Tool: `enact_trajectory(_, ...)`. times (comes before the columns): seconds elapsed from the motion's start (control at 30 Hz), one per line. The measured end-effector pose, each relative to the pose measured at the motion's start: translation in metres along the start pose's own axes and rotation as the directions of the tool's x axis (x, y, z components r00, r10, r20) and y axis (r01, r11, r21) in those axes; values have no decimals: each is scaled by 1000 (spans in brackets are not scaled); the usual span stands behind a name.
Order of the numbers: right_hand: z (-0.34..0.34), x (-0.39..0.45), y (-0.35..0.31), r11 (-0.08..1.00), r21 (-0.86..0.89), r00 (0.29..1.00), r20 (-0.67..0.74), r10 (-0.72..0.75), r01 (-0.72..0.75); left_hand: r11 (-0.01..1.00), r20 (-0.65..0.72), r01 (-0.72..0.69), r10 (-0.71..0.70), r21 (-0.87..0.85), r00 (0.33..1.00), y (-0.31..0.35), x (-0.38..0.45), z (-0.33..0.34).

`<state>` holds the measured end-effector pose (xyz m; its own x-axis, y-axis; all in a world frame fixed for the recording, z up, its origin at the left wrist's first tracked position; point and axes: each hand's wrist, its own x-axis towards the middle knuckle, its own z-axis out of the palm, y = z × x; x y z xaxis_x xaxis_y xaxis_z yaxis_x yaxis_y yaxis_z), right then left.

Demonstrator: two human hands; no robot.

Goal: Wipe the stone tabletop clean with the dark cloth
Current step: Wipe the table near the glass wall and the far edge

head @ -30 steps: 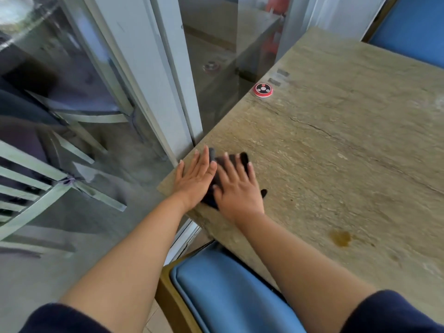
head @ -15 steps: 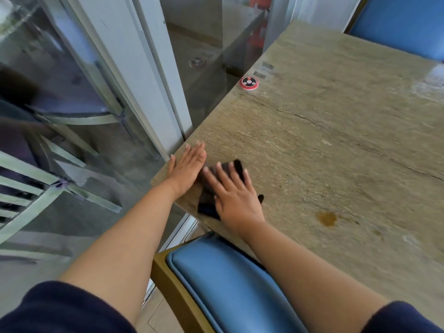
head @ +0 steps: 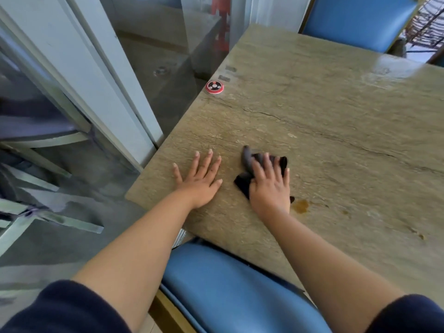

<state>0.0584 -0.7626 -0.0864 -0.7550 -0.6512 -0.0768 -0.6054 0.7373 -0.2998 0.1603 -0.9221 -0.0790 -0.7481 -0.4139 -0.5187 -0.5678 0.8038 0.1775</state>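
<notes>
My right hand (head: 269,186) lies flat on the dark cloth (head: 247,175), fingers nearly straight and a little spread, pressing it down on the stone desk (head: 336,131); it does not curl around the cloth. The cloth is bunched under the palm, near the front left corner of the desk, with folds showing beyond the fingertips and at the thumb side. My left hand (head: 200,179) is flat and empty on the bare stone just beside it, fingers spread, not touching the cloth.

Just beside my right wrist there is a brown stain (head: 300,205), not yet wiped, and smaller marks (head: 418,234) further right. I judge the wiping is at an early stage: most of the surface is left. A red round button (head: 215,87) sits at the left edge, well apart.
</notes>
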Motion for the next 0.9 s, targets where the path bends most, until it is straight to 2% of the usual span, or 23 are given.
enact_trajectory(0.1,12,-47,-9,954,-61,955,57,-290,293,1000,-41,9,-9,12,999,1,-1,3)
enact_trajectory(0.2,13,-69,18,840,-97,844,118,-523,534,1000,-85,-6,8,28,996,1,-7,6)
enact_trajectory(0.27,6,-64,43,776,-114,783,151,-604,620,999,-117,-16,20,36,993,1,-9,9)
enact_trajectory(0.3,2,-58,54,793,-122,801,145,-581,597,999,-127,-20,25,37,992,0,-9,9)
enact_trajectory(0.33,-1,-49,64,843,-124,852,111,-512,523,999,-133,-23,28,36,991,0,-10,9)
enact_trajectory(0.4,-11,-32,80,963,-80,966,17,-258,258,999,-134,-24,29,36,991,1,-11,8)
enact_trajectory(0.43,-15,-26,86,993,-50,994,-11,-111,110,999,-131,-22,27,41,991,2,-12,8)
enact_trajectory(0.47,-18,-24,87,1000,-28,1000,-24,6,-7,999,-128,-16,22,50,992,2,-12,8)
enact_trajectory(0.53,-18,-30,78,995,-13,996,-12,94,-94,997,-123,6,3,74,992,6,-12,8)
enact_trajectory(0.57,-15,-39,71,998,-24,998,-5,64,-64,997,-123,21,-11,77,992,10,-11,7)
enact_trajectory(0.63,-8,-67,56,990,-65,993,12,-121,122,997,-123,44,-37,60,992,22,-9,2)
enact_trajectory(0.7,-3,-92,59,930,-97,934,71,-350,355,998,-114,14,-7,61,993,37,-8,-2)
enact_trajectory(0.77,-4,-101,80,847,-108,852,134,-506,520,992,-98,-86,95,88,991,54,-8,-4)
enact_trajectory(0.83,-10,-97,107,819,-129,827,153,-541,559,980,-80,-183,189,82,979,76,-6,-3)
enact_trajectory(0.9,-21,-85,131,899,-139,908,116,-402,415,967,-47,-238,243,89,969,101,-5,3)
